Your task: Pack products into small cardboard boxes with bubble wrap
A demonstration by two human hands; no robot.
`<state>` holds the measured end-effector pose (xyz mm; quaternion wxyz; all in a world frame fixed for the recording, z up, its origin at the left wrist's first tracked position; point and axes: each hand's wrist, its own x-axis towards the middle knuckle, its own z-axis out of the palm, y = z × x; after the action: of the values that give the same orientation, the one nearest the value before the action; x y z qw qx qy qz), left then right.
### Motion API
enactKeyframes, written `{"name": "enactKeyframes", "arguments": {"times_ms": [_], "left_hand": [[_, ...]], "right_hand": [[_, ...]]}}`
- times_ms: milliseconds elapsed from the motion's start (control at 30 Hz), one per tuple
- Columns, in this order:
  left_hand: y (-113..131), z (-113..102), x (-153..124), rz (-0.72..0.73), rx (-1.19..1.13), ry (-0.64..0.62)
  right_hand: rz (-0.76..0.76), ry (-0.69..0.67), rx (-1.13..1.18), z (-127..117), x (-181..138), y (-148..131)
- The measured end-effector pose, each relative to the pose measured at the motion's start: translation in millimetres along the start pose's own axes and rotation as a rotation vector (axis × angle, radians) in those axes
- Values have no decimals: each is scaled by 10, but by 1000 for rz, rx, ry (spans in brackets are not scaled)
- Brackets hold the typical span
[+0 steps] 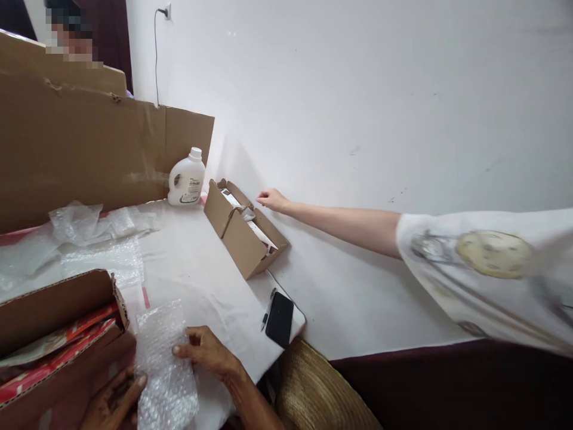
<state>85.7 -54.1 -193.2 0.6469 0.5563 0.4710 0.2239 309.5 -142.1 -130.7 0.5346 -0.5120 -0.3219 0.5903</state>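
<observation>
A sheet of bubble wrap [165, 364] is held upright over the near part of the table. My left hand [114, 400], partly cut off by the lower frame edge, has its thumb on the sheet's left edge. On the opposite edge, my right hand [208, 352] grips it between thumb and fingers. Close by on the left is an open cardboard box [67, 352] with red-and-white printed packets [58, 352] inside. Several more pieces of bubble wrap [102, 251] lie behind that box.
A co-worker's hand [273, 200] reaches from the right beside a small open box [237, 239] by the wall. A white jug [187, 179] stands against tall cardboard [80, 155]. A black phone [280, 318] lies near the corner, above woven straw [317, 388]. Another person [69, 30] is behind.
</observation>
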Motion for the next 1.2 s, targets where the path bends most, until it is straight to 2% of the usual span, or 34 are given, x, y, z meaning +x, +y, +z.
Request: {"name": "enactKeyframes", "arguments": {"times_ms": [100,200,300,367,567,700,800,900,967,1033,1100,1133,1200], "left_hand": [[91,91,-52,-123,-71,20],[333,107,-149,-192,-84,-1],[556,120,-217,-136,-72,-99],[606,135,-241,-132,-123,-116],[479,68,-398,-136,-225,-87],[379,-3,-560,-128,-293,-54],[312,6,-642,-124,-294,-113],[274,16,-668,-105,-222,-207],[259,-13,-675,-94,-128,-180],[236,-62,-686,-18,28,-28],[196,-95,-696,192,269,127],[170,-92,-699,335,413,146],[108,-38,-694,637,690,66]], "right_hand": [[-3,19,0,3,29,49],[18,72,16,26,56,49],[25,57,27,33,57,-1],[33,7,32,32,44,-33],[60,-125,50,149,-23,29],[55,-112,15,258,-42,143],[64,-115,-4,270,-85,178],[49,-70,-37,216,-137,186],[25,-37,-70,167,-154,205],[-3,6,-183,127,-149,245],[-16,97,-378,103,-135,296],[-18,150,-475,95,-132,320],[-11,229,-609,78,-151,348]]}}
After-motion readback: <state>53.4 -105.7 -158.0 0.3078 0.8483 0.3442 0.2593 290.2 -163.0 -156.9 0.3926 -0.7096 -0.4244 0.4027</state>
